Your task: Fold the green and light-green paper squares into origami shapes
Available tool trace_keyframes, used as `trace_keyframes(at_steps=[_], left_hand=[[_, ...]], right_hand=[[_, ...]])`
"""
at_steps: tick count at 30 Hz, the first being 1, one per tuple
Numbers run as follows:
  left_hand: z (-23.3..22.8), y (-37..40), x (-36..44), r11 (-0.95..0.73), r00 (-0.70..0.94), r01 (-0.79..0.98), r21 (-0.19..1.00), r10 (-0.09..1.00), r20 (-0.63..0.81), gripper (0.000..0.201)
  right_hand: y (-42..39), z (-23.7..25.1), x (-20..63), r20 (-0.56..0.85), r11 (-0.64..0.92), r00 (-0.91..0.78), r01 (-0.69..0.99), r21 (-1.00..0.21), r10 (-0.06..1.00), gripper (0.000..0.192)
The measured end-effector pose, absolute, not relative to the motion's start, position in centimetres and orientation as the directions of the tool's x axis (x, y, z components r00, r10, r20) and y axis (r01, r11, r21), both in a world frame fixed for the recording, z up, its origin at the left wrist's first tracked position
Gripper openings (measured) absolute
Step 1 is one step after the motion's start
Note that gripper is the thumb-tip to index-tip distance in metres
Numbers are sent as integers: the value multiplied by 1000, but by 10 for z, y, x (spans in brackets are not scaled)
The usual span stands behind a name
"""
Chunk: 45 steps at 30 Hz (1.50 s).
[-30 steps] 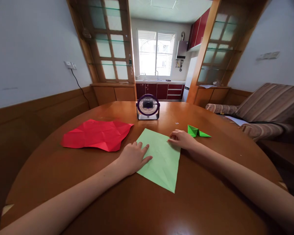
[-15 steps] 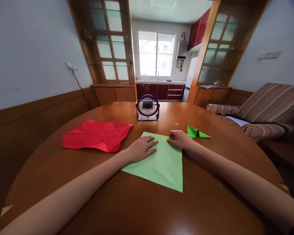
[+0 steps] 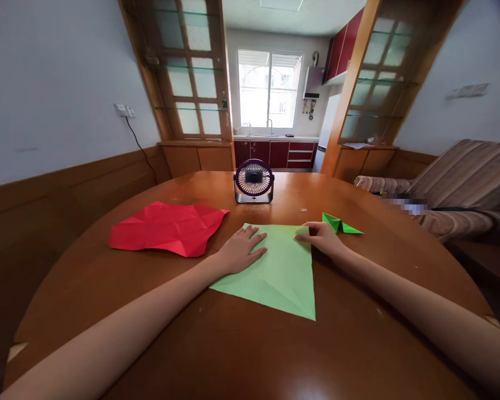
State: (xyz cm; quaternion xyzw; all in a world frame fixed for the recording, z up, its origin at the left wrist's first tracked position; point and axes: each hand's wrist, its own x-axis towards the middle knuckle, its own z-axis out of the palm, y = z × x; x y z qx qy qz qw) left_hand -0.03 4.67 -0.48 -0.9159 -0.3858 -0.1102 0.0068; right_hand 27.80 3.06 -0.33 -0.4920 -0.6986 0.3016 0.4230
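Note:
A light green sheet of paper [image 3: 281,278] with faint creases lies on the table in front of me. My left hand [image 3: 240,250] rests flat on its left side, fingers spread. At the sheet's upper right corner, my right hand [image 3: 323,238] pinches the paper between thumb and fingers. Just beyond that hand sits a small folded piece of brighter green paper [image 3: 335,223]. To the left of my left hand lies a creased red sheet of paper [image 3: 166,229], its surface uneven.
A small dark purple fan [image 3: 254,180] stands toward the far side of the rounded wooden table [image 3: 241,355]. Beyond the table's right edge is a striped armchair [image 3: 462,178]. A socket with a black cord [image 3: 135,139] is on the left wall.
My right hand has moved right along the sheet's top edge to its corner, where it now pinches the paper. The left hand stays flat in place. The view has shifted slightly.

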Motion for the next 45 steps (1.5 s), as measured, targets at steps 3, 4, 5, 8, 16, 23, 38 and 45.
trace_keyframes(at_steps=[3,4,5,8,16,23,38,45], left_hand=[[-4,46,0,-707,681,703,78,701,210,54],[-4,45,0,-707,680,702,83,701,216,54],[-3,45,0,-705,675,704,90,703,226,54],[-3,44,0,-693,646,713,113,710,280,59],[-5,45,2,-741,707,670,-42,620,340,63],[-1,42,2,-734,713,678,-29,648,269,57],[-4,47,0,-712,698,700,55,699,155,59],[0,54,-3,-713,700,685,149,701,136,62]], right_hand=[[26,-5,281,452,540,-300,534,-650,840,28],[24,-5,283,483,599,-361,560,-572,798,29],[24,-5,284,498,645,-417,574,-504,760,30],[21,-5,286,522,733,-525,571,-370,672,33],[12,-4,285,493,839,-679,458,-294,543,43],[2,1,278,417,900,-799,403,-165,434,43],[-8,13,270,342,886,-821,387,-254,457,45],[-7,13,269,232,815,-808,438,-378,542,68]])
